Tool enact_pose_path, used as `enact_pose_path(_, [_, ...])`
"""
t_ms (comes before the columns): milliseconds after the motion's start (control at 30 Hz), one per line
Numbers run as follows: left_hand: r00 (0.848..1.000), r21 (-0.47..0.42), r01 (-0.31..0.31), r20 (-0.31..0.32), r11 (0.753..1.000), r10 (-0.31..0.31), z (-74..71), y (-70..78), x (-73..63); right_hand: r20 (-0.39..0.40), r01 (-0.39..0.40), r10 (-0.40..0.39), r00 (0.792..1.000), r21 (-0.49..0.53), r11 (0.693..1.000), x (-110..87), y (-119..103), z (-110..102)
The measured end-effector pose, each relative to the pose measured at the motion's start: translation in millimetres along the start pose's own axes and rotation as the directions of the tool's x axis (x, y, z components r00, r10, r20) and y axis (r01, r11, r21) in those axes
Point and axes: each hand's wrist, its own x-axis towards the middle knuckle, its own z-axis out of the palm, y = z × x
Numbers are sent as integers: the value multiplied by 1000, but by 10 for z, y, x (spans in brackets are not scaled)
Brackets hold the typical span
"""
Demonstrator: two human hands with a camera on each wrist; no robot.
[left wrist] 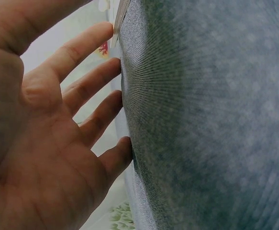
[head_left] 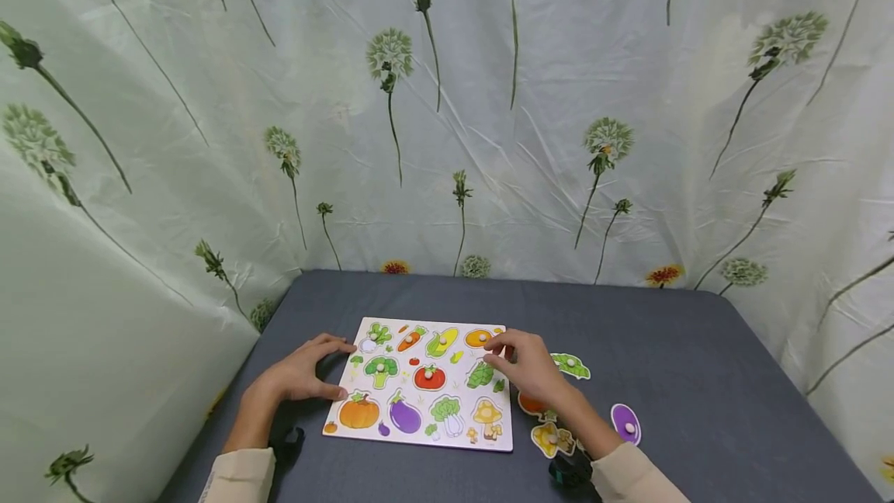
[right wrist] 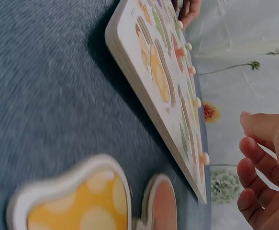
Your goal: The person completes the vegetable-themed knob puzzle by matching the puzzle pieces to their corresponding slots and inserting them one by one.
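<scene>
A white vegetable puzzle board (head_left: 401, 369) lies on the dark table. Wooden knobs stand on several of its pieces, among them the tomato (head_left: 429, 377), broccoli (head_left: 380, 371), carrot (head_left: 410, 340) and corn (head_left: 442, 342). My left hand (head_left: 307, 371) rests at the board's left edge, its fingers spread, as the left wrist view (left wrist: 58, 129) also shows. Over the upper right of the board is my right hand (head_left: 527, 363), near the round orange piece (head_left: 478, 338). In the right wrist view, its loosely bent fingers (right wrist: 256, 163) hold nothing and stand apart from the knobs.
Right of the board lie a loose pea pod piece (head_left: 570, 365), a purple piece (head_left: 625, 424) with a knob, a yellow mushroom piece (head_left: 548, 438) and an orange piece (head_left: 529, 404) partly hidden by the right arm. A flower-printed curtain (head_left: 447, 138) hangs behind the table.
</scene>
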Motion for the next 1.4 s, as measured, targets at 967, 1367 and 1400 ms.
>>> enact_pose_path(967, [1000,-4,6,9,1000,-6,11,-41,31,-77,-122,111,991,-156,980,-292,580,-616])
enact_pose_path(1367, [1000,-14,7,1,1000,-7,17,-56,30,38,-85,94,995,-194,977,-385,814,-746])
enact_pose_path(1400, [1000,-15,7,2,1000,-7,16,-53,31,47,-86,97,994,-191,978,-395,827,-749])
